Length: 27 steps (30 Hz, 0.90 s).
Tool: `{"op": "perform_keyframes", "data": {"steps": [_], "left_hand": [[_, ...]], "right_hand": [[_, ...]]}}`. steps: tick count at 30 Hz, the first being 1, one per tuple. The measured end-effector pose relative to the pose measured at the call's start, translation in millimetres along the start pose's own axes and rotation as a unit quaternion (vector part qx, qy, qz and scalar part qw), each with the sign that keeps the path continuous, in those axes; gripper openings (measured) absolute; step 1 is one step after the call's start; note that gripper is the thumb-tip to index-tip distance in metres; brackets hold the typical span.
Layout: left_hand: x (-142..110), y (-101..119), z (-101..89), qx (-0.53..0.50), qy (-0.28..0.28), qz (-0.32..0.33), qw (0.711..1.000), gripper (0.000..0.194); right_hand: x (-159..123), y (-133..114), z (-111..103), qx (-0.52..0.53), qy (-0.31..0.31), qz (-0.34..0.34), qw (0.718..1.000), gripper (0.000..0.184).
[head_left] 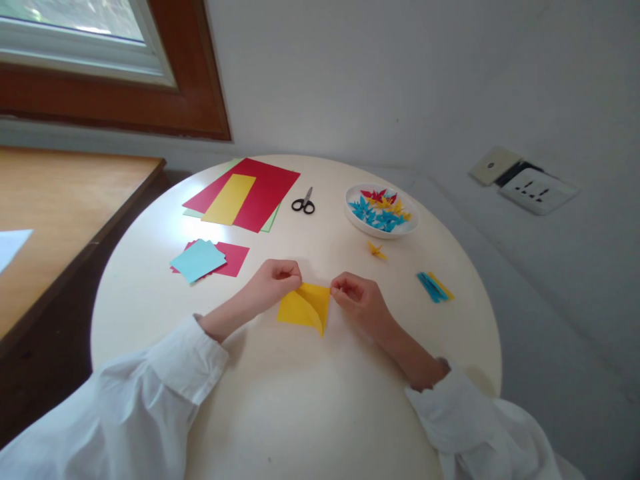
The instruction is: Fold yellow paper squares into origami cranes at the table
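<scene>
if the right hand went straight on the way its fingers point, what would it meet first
Most likely the yellow paper: the right hand is at its upper right corner, though exact contact is hard to judge. Beyond it lies the left hand.

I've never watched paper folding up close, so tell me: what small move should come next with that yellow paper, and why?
Probably lower the right hand a little to ease the yellow paper flat, with the left hand steadying the top edge. The paper bows along a curved line instead of lying flat, and both hands are at its top edge.
</scene>
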<state>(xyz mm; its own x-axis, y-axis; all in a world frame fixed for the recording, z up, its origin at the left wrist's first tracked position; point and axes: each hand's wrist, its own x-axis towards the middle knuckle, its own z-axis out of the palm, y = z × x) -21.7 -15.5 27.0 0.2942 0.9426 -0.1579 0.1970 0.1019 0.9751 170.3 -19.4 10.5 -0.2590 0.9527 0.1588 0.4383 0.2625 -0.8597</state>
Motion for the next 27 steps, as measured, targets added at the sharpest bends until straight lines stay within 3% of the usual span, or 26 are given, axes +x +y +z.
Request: {"op": "perform_keyframes", "data": {"steps": [7,9,12,16,19,23,27], "left_hand": [[0,0,-0.9,-0.131,0.043,-0.005,0.991,0.013],[1,0,1.2,-0.173,0.054,-0.022,0.983,0.014],[4,-4,3.0,-0.196,0.056,-0.036,0.978,0.014],[7,-13,3.0,-0.207,0.040,-0.030,0.977,0.013],[8,-15,3.4,-0.211,0.028,-0.027,0.977,0.012],[7,-12,4.9,-0.219,0.019,-0.016,0.975,0.016],[3,-6,5.6,-0.201,-0.028,0.018,0.979,0.028]], "right_hand": [[0,9,3,0.074,0.038,0.016,0.996,0.014],[-1,9,1,0.076,0.084,-0.019,0.993,0.015],[-5,5,-3,0.034,0.134,-0.127,0.982,0.016],[-9,0,-1,-0.076,0.104,-0.207,0.970,0.022],[-8,2,4,-0.118,0.088,-0.240,0.960,0.016],[-4,6,6,-0.114,0.086,-0.232,0.962,0.005],[-2,7,3,-0.084,0.087,-0.188,0.975,0.005]]}}
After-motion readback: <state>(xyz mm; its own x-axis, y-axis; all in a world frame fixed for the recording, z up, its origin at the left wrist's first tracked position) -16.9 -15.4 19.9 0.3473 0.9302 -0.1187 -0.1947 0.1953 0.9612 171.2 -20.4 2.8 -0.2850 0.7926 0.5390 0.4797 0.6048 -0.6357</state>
